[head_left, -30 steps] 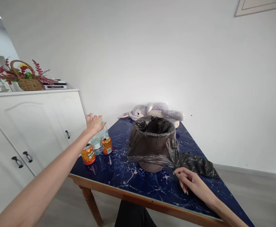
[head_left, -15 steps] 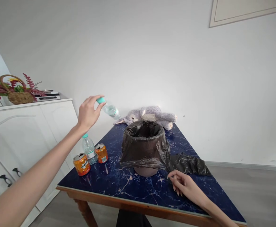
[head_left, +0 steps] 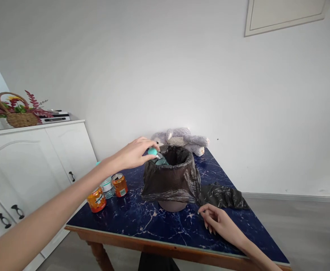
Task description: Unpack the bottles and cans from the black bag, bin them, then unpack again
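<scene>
My left hand pinches a clear plastic bottle by its turquoise cap. The bottle's lower part dips inside the mouth of a trash can lined with a black plastic bag. Below the bag's edge, the can's pinkish base shows. My right hand rests on the table with loosely curled fingers and nothing visible in them, close to the loose end of black plastic. Under my left forearm stand a second bottle, partly hidden, and two orange soda cans.
A plush toy lies behind the can against the wall. The blue marbled table has a wooden edge. On the left, a white cabinet carries a wicker basket of flowers.
My left hand has moved right and down, carrying the bottle from the air beside the trash can into its mouth. My right hand stays on the table.
</scene>
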The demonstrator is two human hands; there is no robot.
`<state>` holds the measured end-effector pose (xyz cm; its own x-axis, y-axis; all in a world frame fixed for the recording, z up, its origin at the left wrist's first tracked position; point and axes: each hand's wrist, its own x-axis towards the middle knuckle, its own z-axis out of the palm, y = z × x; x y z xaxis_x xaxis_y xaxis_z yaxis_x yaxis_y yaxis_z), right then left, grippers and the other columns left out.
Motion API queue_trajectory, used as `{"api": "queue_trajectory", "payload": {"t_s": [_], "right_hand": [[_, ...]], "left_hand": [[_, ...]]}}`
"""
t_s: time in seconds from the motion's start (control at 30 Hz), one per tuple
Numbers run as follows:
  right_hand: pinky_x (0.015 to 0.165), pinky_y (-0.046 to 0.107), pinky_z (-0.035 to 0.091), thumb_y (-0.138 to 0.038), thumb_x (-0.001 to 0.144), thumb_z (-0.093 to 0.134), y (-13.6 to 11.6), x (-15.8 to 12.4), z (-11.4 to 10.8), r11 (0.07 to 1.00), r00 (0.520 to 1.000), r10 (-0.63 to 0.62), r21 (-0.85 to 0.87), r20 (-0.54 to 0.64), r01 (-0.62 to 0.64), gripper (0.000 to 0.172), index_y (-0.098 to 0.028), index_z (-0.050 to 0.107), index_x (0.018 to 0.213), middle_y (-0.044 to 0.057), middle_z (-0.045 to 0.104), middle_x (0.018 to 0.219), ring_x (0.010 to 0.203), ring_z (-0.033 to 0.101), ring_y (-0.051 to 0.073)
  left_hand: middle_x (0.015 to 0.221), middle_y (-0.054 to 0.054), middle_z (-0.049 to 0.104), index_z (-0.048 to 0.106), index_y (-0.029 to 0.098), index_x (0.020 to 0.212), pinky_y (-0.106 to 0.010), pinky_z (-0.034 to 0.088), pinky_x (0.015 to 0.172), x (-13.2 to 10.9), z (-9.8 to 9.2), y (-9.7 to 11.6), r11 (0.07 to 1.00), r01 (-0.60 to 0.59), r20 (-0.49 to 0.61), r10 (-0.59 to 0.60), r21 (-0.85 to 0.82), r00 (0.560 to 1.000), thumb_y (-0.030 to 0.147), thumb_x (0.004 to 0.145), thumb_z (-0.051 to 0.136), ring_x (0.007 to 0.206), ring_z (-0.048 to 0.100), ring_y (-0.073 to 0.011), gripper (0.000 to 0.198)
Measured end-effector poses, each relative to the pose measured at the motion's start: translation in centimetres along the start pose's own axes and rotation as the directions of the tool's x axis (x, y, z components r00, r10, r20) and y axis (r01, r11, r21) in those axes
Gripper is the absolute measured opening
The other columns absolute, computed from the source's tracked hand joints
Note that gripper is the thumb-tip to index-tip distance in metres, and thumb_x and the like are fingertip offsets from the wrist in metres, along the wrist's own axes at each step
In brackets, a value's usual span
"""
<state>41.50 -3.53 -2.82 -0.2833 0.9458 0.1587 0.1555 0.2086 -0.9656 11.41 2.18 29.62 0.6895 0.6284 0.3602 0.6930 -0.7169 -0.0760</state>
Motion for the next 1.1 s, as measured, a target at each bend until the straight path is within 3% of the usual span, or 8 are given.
{"api": "queue_trajectory", "payload": {"t_s": [0.17,0.3,0.47,0.6,0.73,0.87,1.03,1.1], "right_hand": [[0.057,0.028,0.048,-0.079,0.096,0.051,0.2,0.0,0.2,1.0,1.0,0.021,-0.023,-0.015,-0.021,0.063,-0.019,0.066,0.111,-0.001,0.065,0.069,0.057,0.06,0.015],[0.057,0.028,0.048,-0.076,0.098,0.051,0.7,-0.1,0.3,0.999,0.999,0.025,-0.039,-0.023,-0.026,0.06,-0.02,0.065,0.111,-0.001,0.064,0.069,0.057,0.059,0.015],[0.057,0.029,0.047,-0.074,0.1,0.05,1.5,-0.3,0.4,1.0,0.999,0.021,-0.022,-0.024,-0.022,0.055,-0.021,0.063,0.11,-0.002,0.063,0.068,0.057,0.058,0.016],[0.056,0.029,0.046,-0.075,0.098,0.052,1.7,-0.3,0.5,0.999,0.999,0.035,-0.019,-0.018,-0.036,0.055,-0.022,0.063,0.111,-0.002,0.063,0.068,0.057,0.059,0.016],[0.056,0.029,0.046,-0.078,0.096,0.052,1.6,-0.2,0.6,0.998,0.999,0.05,-0.026,-0.019,-0.051,0.058,-0.023,0.064,0.111,-0.001,0.063,0.068,0.058,0.059,0.017],[0.057,0.03,0.048,-0.082,0.094,0.05,1.4,0.0,0.6,0.998,0.998,0.068,-0.017,-0.004,-0.068,0.063,-0.023,0.064,0.11,-0.001,0.062,0.069,0.057,0.059,0.018],[0.055,0.03,0.048,-0.087,0.089,0.051,1.0,0.0,0.8,0.997,0.997,0.078,-0.006,-0.024,-0.078,0.068,-0.023,0.065,0.108,0.0,0.062,0.068,0.056,0.057,0.017],[0.054,0.03,0.047,-0.086,0.089,0.052,0.9,0.0,0.9,0.998,0.998,0.055,-0.016,-0.04,-0.056,0.067,-0.023,0.066,0.106,0.0,0.062,0.067,0.055,0.057,0.017]], "left_hand": [[0.132,-0.008,0.074,0.069,0.024,0.125,-0.041,0.05,0.105,-1.6,-1.4,-4.5,0.989,0.126,-0.006,-0.126,0.072,0.992,0.054,0.101,0.05,0.122,0.067,-0.0273,0.043],[0.132,-0.012,0.073,0.069,0.021,0.126,-0.043,0.047,0.11,-4.1,-1.6,-10.8,0.928,0.293,0.013,-0.304,0.23,0.953,0.06,0.096,0.046,0.127,0.064,-0.0315,0.054],[0.145,-0.025,0.065,0.058,0.008,0.143,-0.039,0.051,0.104,-9.2,1.0,-17.3,0.768,0.568,0.25,-0.636,0.297,0.73,0.063,0.082,0.057,0.128,0.066,-0.0366,0.082],[0.134,-0.027,0.071,0.054,0.006,0.144,-0.035,0.055,0.092,-12.6,2.9,-19.0,0.692,0.649,0.251,-0.721,0.317,0.646,0.06,0.084,0.055,0.118,0.072,-0.0349,0.082],[0.115,-0.02,0.078,0.06,0.015,0.131,-0.036,0.056,0.083,-14.2,3.2,-19.1,0.659,0.677,0.192,-0.748,0.328,0.635,0.052,0.093,0.043,0.103,0.075,-0.033,0.055],[0.118,-0.024,0.074,0.057,0.017,0.127,-0.042,0.053,0.08,-13.3,1.1,-17.2,0.626,0.689,0.032,-0.748,0.365,0.663,0.047,0.101,0.034,0.103,0.074,-0.0381,0.046],[0.119,-0.013,0.074,0.051,0.024,0.135,-0.04,0.053,0.081,-8.6,-4.0,-9.6,0.815,0.541,-0.404,-0.432,0.207,0.806,0.051,0.106,0.035,0.098,0.073,-0.032,0.042],[0.11,-0.008,0.076,0.054,0.025,0.131,-0.037,0.054,0.078,-6.3,-5.1,-5.8,0.907,0.409,-0.421,-0.334,0.1,0.844,0.051,0.106,0.043,0.088,0.073,-0.0266,0.038]]}}
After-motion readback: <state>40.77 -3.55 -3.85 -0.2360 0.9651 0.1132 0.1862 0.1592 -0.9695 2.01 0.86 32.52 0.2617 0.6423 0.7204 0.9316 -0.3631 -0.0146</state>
